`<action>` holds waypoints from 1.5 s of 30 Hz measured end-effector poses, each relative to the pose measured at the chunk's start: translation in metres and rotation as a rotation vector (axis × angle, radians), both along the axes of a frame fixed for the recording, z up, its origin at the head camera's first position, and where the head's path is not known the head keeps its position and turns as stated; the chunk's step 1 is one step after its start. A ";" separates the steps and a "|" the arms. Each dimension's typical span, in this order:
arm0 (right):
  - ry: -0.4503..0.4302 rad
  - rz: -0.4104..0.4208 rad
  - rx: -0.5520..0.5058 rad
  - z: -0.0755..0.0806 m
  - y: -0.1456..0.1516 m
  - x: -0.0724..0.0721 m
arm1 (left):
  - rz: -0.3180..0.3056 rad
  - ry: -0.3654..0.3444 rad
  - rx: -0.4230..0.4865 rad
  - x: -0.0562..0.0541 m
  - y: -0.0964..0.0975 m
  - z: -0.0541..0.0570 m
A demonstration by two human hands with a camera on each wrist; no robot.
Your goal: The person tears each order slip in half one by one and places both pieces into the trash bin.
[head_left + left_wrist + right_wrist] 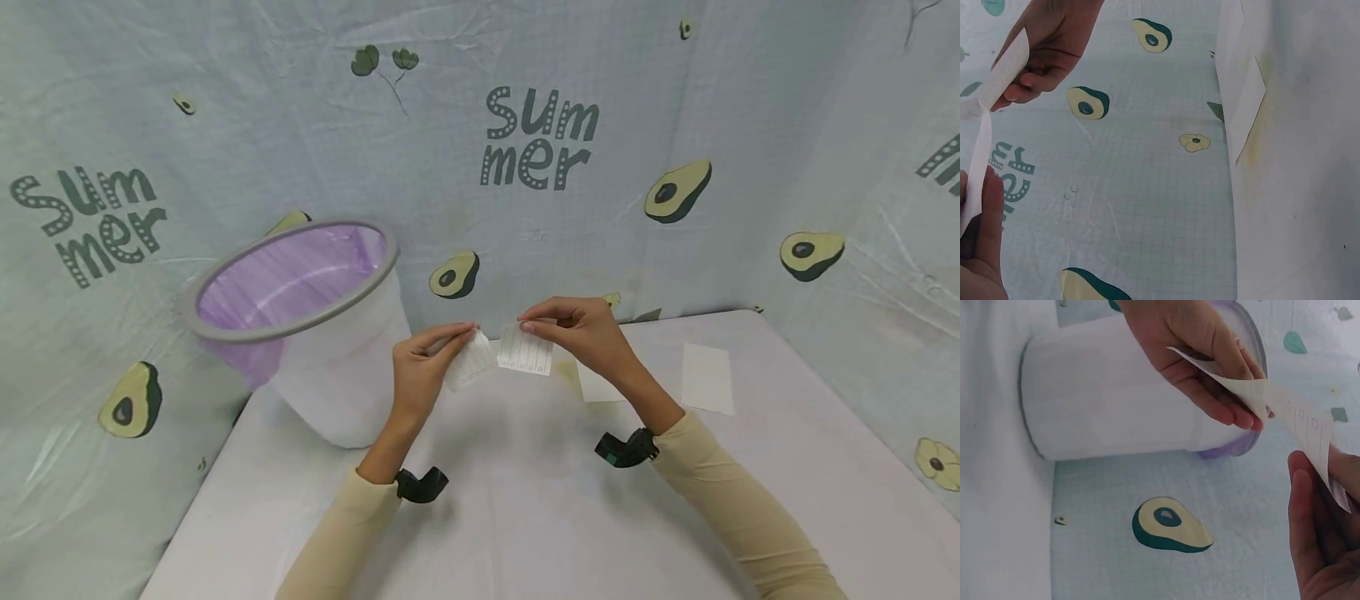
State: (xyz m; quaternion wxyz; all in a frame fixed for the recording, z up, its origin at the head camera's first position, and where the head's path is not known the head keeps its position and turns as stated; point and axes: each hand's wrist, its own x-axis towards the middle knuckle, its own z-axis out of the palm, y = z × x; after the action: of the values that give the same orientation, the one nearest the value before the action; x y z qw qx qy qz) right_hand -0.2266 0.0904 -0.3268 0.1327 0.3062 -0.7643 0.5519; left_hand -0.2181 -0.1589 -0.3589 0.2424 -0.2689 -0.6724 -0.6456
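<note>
My left hand (422,371) pinches a small piece of lined white paper (471,363) between thumb and fingers above the table. Beside it, my right hand (592,335) pinches another lined part (525,350), which has a row of small printed squares along its lower edge. A V-shaped gap opens between the two parts at the top. Low down they meet; in the right wrist view, the left-hand part (1235,384) and the right-hand part (1302,422) come together at a corner. Whether they are still joined there I cannot tell.
A white bin (356,367) with a grey rim and purple liner (300,275) stands at the back left. On the table (517,500) lie a pale sheet (597,387) behind my right wrist and another sheet (707,379) further right. A printed cloth (525,233) hangs behind.
</note>
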 end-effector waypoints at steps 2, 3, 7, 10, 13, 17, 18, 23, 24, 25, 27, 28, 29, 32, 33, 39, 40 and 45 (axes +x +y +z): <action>0.008 0.002 -0.002 0.000 -0.001 0.000 | -0.010 -0.006 0.004 0.000 0.000 0.000; 0.012 0.004 -0.005 0.000 -0.001 0.000 | -0.013 -0.007 0.005 0.000 0.000 0.000; 0.031 0.012 -0.017 0.001 -0.002 0.001 | -0.002 -0.008 0.001 0.001 -0.001 0.000; 0.050 0.017 -0.026 0.002 -0.003 0.001 | 0.023 0.008 -0.006 0.001 -0.004 0.001; 0.064 0.015 -0.030 0.002 -0.003 0.001 | 0.037 0.031 0.013 0.001 -0.008 0.002; 0.092 -0.059 -0.060 0.004 0.003 0.000 | 0.035 0.040 0.086 0.001 -0.015 0.002; 0.100 -0.084 -0.074 0.004 0.006 0.000 | 0.031 0.037 0.101 0.002 -0.017 0.001; 0.104 -0.130 -0.109 0.009 0.018 -0.001 | 0.019 0.019 0.089 0.005 -0.024 0.000; 0.102 -0.120 -0.102 0.010 0.019 -0.002 | 0.021 0.020 0.076 0.006 -0.025 0.001; 0.099 -0.110 -0.094 0.010 0.019 -0.002 | 0.025 0.025 0.063 0.008 -0.025 0.001; 0.099 -0.094 -0.080 0.011 0.019 -0.002 | 0.036 0.037 0.037 0.010 -0.026 0.004; 0.101 -0.088 -0.075 0.011 0.019 -0.001 | 0.041 0.043 0.025 0.010 -0.026 0.005; 0.105 -0.085 -0.070 0.011 0.019 -0.001 | 0.047 0.046 0.009 0.011 -0.025 0.007; 0.110 -0.074 -0.064 0.010 0.018 0.000 | 0.067 0.040 -0.031 0.015 -0.027 0.010; 0.110 -0.069 -0.060 0.010 0.018 0.001 | 0.075 0.035 -0.043 0.017 -0.028 0.011; 0.119 -0.007 -0.048 0.009 0.021 0.001 | 0.092 0.034 -0.082 0.024 -0.035 0.012; 0.128 0.003 -0.046 0.009 0.021 0.002 | 0.094 0.041 -0.093 0.025 -0.036 0.013; 0.170 0.009 0.007 0.012 0.026 0.002 | 0.097 0.075 -0.132 0.027 -0.040 0.019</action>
State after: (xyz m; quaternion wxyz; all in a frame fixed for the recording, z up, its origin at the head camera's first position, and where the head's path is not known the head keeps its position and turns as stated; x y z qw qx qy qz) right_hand -0.2246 0.1166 -0.3148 0.1935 0.3555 -0.7509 0.5218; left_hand -0.1912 -0.1990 -0.3401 0.2804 -0.2753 -0.7162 -0.5768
